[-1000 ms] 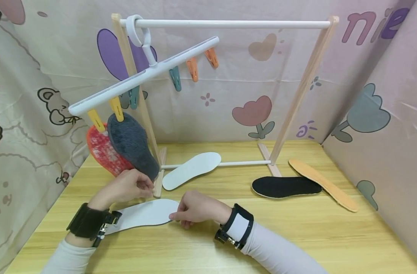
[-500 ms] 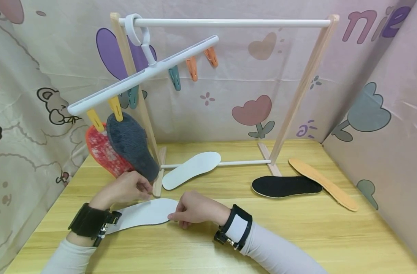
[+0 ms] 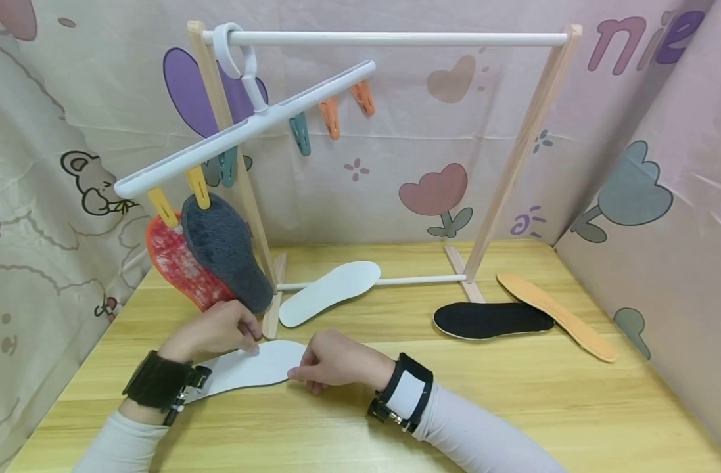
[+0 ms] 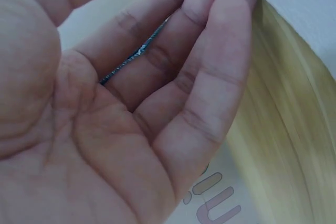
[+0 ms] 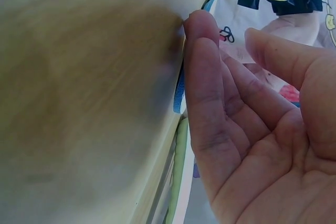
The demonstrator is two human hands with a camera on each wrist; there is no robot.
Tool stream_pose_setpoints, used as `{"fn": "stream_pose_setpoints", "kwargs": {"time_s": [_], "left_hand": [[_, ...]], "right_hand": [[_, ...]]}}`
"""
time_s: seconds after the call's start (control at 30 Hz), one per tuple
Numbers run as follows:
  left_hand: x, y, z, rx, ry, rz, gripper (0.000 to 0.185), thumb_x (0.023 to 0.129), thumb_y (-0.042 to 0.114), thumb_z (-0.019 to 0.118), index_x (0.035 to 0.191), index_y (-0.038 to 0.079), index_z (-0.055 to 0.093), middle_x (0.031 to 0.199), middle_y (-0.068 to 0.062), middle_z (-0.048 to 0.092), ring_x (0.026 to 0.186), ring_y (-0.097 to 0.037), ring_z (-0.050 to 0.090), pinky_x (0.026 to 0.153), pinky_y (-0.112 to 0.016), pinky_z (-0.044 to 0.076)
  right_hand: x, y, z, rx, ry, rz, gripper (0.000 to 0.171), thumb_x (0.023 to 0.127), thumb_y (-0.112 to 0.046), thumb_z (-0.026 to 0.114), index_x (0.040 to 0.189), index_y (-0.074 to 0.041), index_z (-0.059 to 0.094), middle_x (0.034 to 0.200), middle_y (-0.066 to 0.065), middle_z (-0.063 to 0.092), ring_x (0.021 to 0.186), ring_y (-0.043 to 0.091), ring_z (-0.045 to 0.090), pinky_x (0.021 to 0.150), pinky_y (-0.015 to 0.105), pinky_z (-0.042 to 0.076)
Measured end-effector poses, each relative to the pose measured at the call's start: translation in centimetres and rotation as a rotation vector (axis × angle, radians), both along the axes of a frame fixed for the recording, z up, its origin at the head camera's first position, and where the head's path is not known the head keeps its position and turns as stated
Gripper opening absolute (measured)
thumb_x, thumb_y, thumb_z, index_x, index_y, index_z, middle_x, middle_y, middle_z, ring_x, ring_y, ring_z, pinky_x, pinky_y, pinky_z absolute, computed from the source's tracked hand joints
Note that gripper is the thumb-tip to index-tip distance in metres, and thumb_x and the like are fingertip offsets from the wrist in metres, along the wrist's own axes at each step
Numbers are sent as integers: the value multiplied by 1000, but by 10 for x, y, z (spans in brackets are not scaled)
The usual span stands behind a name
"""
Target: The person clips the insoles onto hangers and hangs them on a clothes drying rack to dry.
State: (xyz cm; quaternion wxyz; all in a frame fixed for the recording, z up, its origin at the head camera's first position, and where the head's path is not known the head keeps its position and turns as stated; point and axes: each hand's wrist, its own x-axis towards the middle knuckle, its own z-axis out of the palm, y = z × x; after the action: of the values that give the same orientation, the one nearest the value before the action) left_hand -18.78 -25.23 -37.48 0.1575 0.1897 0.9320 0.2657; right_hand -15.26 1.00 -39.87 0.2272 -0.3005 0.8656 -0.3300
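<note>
Nearest the viewer, a white insole [image 3: 250, 366] lies flat on the wooden surface [image 3: 514, 401] and is taken at both ends. Its toe end is pinched by the right hand [image 3: 330, 358], fingers curled under the edge and thumb on top, a grip that seems suited to peeling a thin, flat thing off the wood. The far edge near the heel is met by the left hand [image 3: 215, 328]; in the head view its fingertips are bent down onto the insole, and in the left wrist view the fingers [image 4: 210, 77] are seen curled against a thin dark edge, so the insole appears to be gripped there too, though the thumb's contact is hidden.

Just behind the hands, a second white insole [image 3: 329, 292] rests across the bottom rail of a wooden drying rack [image 3: 516, 157]. To the right, a black insole [image 3: 493, 320] and an orange insole [image 3: 555, 315] lie flat beside the rack's foot, close together.

Farther back, a white clip hanger [image 3: 242, 128] is hooked over the rack's top bar and tilts down to the left, probably because only that end is loaded: a grey fleecy insole [image 3: 224, 253] and a red insole [image 3: 179, 263] are held there by yellow clips [image 3: 197, 187], their lower ends reaching down to the surface. The teal and orange clips higher up carry nothing. A patterned cloth backdrop [image 3: 443, 190] closes the scene.
</note>
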Motion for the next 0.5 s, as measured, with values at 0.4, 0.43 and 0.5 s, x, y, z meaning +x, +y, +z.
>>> {"fn": "stream_pose_setpoints", "kwargs": {"time_s": [0.4,0.43,0.5], "left_hand": [[1,1,-1,-6,7,-22,18,78,4,93,87,11,78,79,3,67,72,-13,57,65,-27,47],[0,1,-2,-6,10,-25,18,78,3,92,86,11,78,79,3,67,72,-13,57,64,-27,47],[1,0,-3,-8,12,-30,18,78,3,92,86,11,78,78,3,66,72,-13,56,64,-27,46]], "right_hand": [[1,-1,1,-3,1,-10,39,105,-30,73,71,-13,81,57,-8,70,46,-1,46,49,16,32],[0,-1,1,-4,-1,-12,38,105,-30,73,71,-13,81,57,-8,70,46,-1,46,49,16,32],[0,-1,1,-7,-7,-16,38,104,-30,73,71,-13,81,57,-8,70,47,-1,46,50,16,32]]}}
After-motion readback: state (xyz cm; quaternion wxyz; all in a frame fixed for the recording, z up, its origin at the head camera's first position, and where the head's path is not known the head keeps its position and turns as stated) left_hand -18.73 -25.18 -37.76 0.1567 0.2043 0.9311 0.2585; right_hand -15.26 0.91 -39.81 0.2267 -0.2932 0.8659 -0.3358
